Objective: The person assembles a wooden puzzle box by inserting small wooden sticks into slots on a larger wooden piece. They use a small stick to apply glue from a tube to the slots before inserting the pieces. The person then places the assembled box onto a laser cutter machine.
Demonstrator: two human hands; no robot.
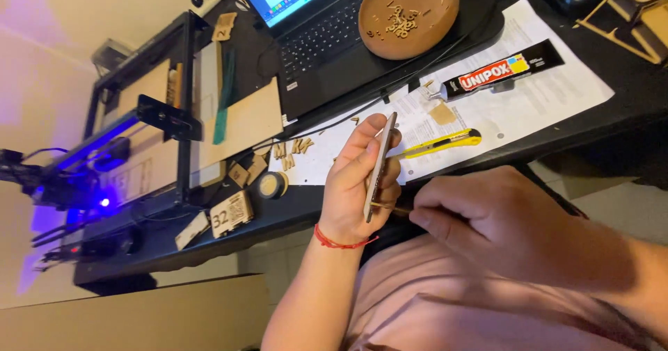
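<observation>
My left hand [358, 184] holds a thin flat wooden piece [380, 162] edge-on, upright, above my lap. A red string bracelet [337, 242] circles that wrist. My right hand [487, 219] is closed, fingertips pinched on a small thin stick or tool [398, 210] that touches the lower edge of the wooden piece. What the pinched thing is exactly stays unclear. Both hands sit just in front of the black desk edge [306, 215].
On the desk: a yellow utility knife [438, 142], a black glue tube [497, 73], white paper sheets [557, 93], small wooden cutouts [292, 149], a tape roll [270, 184], a round wooden bowl [410, 10] with small pieces on a laptop [313, 38], and a laser engraver frame [153, 128] with a blue light at left.
</observation>
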